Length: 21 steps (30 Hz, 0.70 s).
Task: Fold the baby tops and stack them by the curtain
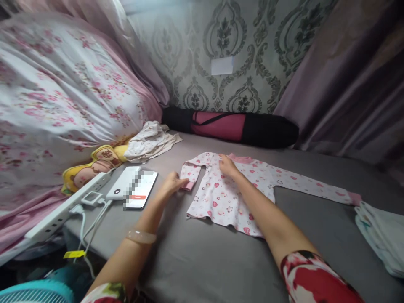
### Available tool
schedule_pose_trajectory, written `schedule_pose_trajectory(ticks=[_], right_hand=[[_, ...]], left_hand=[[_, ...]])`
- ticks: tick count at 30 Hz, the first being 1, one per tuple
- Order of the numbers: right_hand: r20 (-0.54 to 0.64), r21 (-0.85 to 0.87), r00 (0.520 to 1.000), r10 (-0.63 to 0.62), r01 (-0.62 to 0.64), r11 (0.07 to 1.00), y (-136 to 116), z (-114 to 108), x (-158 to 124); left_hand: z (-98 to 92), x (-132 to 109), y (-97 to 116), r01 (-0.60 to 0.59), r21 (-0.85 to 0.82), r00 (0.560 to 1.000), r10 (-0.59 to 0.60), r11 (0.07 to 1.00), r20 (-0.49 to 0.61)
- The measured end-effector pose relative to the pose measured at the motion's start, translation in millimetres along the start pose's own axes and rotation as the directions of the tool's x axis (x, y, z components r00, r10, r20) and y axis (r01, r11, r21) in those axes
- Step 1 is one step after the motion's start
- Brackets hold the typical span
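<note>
A child's long-sleeved shirt [233, 198], white with pink hearts and a pink collar, lies spread on the grey bed sheet [195, 261]. Its right-hand sleeve stretches straight out, while the left-hand one bends down to a pink cuff. My left hand [173, 183] pinches that cuff, thumb over its edge. Near the left shoulder, beside the collar, my right hand [227, 165] rests on the shirt with its fingers curled; whether they grip the cloth is hidden by the hand.
Left of the shirt lie a phone [147, 198], a white power bank [124, 183] and a power strip [66, 206] with cables. Behind are crumpled clothing [148, 141] and a long black-and-pink bag [217, 126]. Folded cloth [381, 235] sits at right, a turquoise fan [38, 290] at lower left.
</note>
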State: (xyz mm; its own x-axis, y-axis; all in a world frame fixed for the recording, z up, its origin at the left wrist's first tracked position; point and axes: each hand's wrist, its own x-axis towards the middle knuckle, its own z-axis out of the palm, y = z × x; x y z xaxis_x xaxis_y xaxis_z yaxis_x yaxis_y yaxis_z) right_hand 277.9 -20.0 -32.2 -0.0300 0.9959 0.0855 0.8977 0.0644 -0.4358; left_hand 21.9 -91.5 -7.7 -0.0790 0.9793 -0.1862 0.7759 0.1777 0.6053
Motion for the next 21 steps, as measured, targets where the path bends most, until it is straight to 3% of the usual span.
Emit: schedule_pose_trajectory(ticks=[2,5,9,13,18,21], right_hand=[[0.020,0.019,0.999,-0.037,0.037,0.999,-25.4,20.0,12.5],[0.018,0.024,0.998,-0.053,0.053,0.998,-43.8,38.4,25.6],[0.015,0.009,1.000,-0.023,0.023,1.000,-46.3,49.8,33.2],[0.011,0.001,1.000,-0.001,0.001,1.000,-43.2,54.5,31.6],[-0.006,-0.015,1.000,0.005,-0.005,1.000,-43.0,57.8,28.0],[-0.023,-0.025,1.000,-0.003,0.002,1.000,-42.9,59.5,27.3]], left_hand=[[2.3,-3.8,5.6,0.023,-0.047,0.999,-0.021,0.999,0.037],[4.8,-1.9,6.0,0.059,-0.123,0.996,-0.051,0.991,0.070],[-1.6,11.9,-0.2,0.070,-0.183,0.987,-0.041,0.981,0.156],[-26.3,28.9,2.4,0.024,-0.171,0.986,0.005,0.985,0.169],[-65.3,51.0,14.9,-0.098,0.117,0.995,0.101,0.988,-0.021],[-78.3,73.1,14.1,-0.114,0.148,0.975,0.139,0.982,-0.172]])
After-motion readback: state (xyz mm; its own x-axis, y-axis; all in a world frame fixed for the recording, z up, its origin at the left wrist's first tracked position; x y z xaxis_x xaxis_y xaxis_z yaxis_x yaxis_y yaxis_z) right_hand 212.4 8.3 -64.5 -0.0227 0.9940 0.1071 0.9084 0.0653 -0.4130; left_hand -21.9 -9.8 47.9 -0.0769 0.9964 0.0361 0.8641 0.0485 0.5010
